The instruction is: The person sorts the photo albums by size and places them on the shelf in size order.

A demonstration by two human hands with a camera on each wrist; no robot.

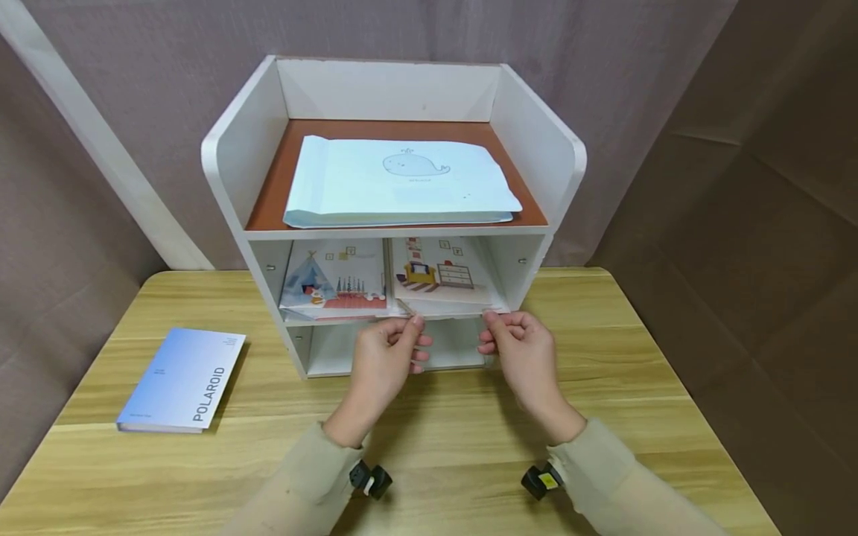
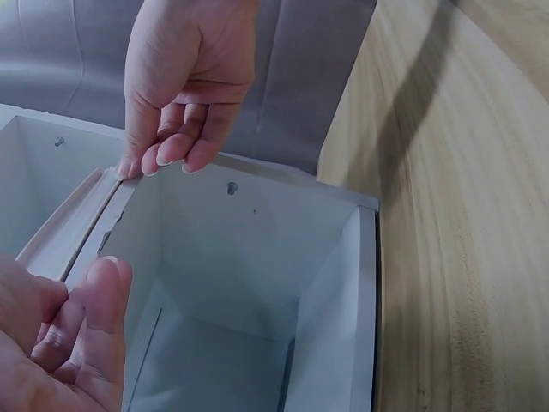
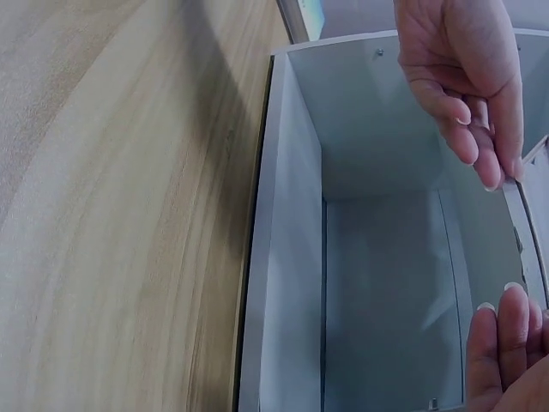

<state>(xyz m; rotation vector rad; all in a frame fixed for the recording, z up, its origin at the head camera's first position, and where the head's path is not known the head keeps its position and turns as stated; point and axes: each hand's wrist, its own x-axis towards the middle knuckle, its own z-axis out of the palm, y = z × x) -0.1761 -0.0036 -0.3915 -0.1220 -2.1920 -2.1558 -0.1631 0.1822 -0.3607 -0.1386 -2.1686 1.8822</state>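
Observation:
A white shelf unit (image 1: 231, 179) stands on the table. In its middle compartment lie two illustrated flat books side by side, a tent-picture book (image 1: 335, 279) and a yellow-armchair-picture book (image 1: 469, 272). My left hand (image 1: 385, 353) has its thumb at the near left corner of the armchair book, while my right hand (image 1: 523, 353) has its thumb at the near right corner. Below the shelf's front edge, the other fingers of both hands hang loosely bent. The wrist views show both thumbs right at the book's edge, along the chipped shelf board (image 2: 116, 219).
A thick whale-drawing book (image 1: 395, 179) lies on the brown top shelf (image 1: 268, 201). To the left, a blue-and-white POLAROID book (image 1: 181, 380) rests on the wooden table (image 1: 623, 372). The unit's lower compartment (image 3: 386, 283) has tall side walls. Curtains (image 1: 603, 97) hang behind.

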